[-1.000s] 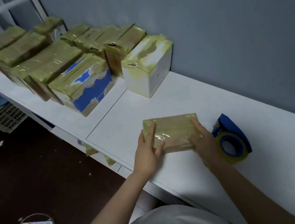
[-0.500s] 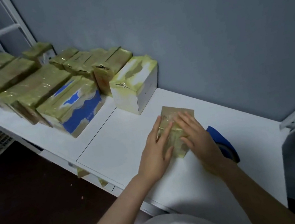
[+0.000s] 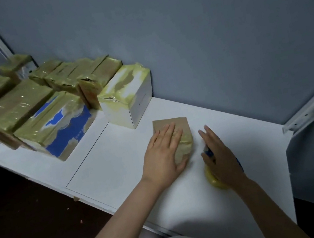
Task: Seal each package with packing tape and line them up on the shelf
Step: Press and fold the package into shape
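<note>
small brown package (image 3: pixel 170 123) on the white shelf (image 3: pixel 117 159), under the left hand (image 3: pixel 163 155), whose fingers lie flat and straight on its top; only its far end and right edge show past the fingertips. the right hand (image 3: pixel 222 159), just right of the package and apart from it, covers the tape dispenser (image 3: pixel 214 180) with fingers stretched out, uncurled. only a yellow roll edge and a blue sliver show, blurred. beyond the left fingertips: white box (image 3: pixel 126 94), then taped packages (image 3: pixel 24 108), the row cut off at the frame edge.
</note>
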